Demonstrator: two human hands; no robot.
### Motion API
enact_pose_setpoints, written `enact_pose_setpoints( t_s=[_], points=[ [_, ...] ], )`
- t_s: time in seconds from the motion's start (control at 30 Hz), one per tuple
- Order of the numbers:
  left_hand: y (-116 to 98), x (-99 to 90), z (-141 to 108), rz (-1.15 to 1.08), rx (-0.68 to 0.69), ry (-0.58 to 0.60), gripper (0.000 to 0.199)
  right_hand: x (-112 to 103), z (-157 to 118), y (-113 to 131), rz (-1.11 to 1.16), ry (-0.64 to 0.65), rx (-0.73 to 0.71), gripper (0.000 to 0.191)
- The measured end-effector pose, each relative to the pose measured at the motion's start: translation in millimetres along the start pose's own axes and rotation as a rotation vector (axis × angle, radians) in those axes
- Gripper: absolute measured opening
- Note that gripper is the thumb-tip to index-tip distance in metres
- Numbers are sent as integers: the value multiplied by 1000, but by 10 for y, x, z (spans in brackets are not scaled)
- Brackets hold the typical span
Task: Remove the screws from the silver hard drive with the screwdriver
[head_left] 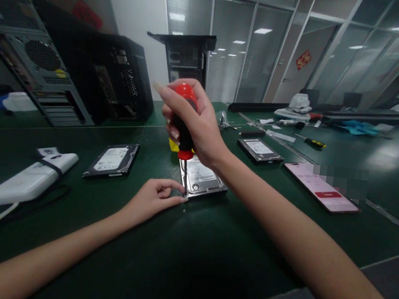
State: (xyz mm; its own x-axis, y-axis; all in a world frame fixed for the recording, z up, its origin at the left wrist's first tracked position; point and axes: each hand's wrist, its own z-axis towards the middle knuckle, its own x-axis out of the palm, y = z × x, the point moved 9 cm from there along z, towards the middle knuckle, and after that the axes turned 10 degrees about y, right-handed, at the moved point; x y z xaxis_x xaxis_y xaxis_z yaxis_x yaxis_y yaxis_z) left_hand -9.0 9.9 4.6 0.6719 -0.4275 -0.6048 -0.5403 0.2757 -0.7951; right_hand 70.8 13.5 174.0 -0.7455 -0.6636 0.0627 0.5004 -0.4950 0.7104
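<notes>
My right hand is wrapped round the red and black handle of a screwdriver, which stands nearly upright. Its shaft runs down to the near left corner of a silver hard drive lying flat on the green table. At that same corner, the thumb and index finger of my left hand are closed, touching the drive beside the screwdriver's tip; the tip itself is hidden between them. A tiny light speck, perhaps a screw, lies just in front. Behind the drive, something yellow is mostly covered by my right hand.
A second hard drive lies to the left, near a white power strip. Rightward are another hard drive, a pink-screened phone and a yellow-black screwdriver. Open computer cases stand at the back left.
</notes>
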Motion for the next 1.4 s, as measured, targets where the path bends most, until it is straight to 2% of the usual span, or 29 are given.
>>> enact_pose_setpoints(
  t_s=[0.23, 0.43, 0.6, 0.73, 0.97, 1.23, 1.4],
  points=[
    [1, 1, -20, -8, -5, 9, 36, 70, 38, -16, 142, 124, 24, 30],
    [-7, 5, -18, 2, -15, 14, 36, 47, 32, -37, 107, 100, 21, 21],
    [-14, -7, -14, 15, -11, -8, 36, 31, -7, -28, 27, 55, 17, 28],
    [-18, -4, -14, 16, -18, -4, 36, 14, 7, -34, 66, 43, -8, 32],
    [-27, 3, -17, 10, -7, 6, 38, 124, 23, 6, 112, 191, -40, 34],
    [-44, -2, -21, 11, -6, -2, 39, 102, 13, 41, 86, 169, -9, 20],
    [-33, -10, -19, 11, 5, -14, 39, 52, 14, 39, 33, 104, -2, 26]
  ],
)
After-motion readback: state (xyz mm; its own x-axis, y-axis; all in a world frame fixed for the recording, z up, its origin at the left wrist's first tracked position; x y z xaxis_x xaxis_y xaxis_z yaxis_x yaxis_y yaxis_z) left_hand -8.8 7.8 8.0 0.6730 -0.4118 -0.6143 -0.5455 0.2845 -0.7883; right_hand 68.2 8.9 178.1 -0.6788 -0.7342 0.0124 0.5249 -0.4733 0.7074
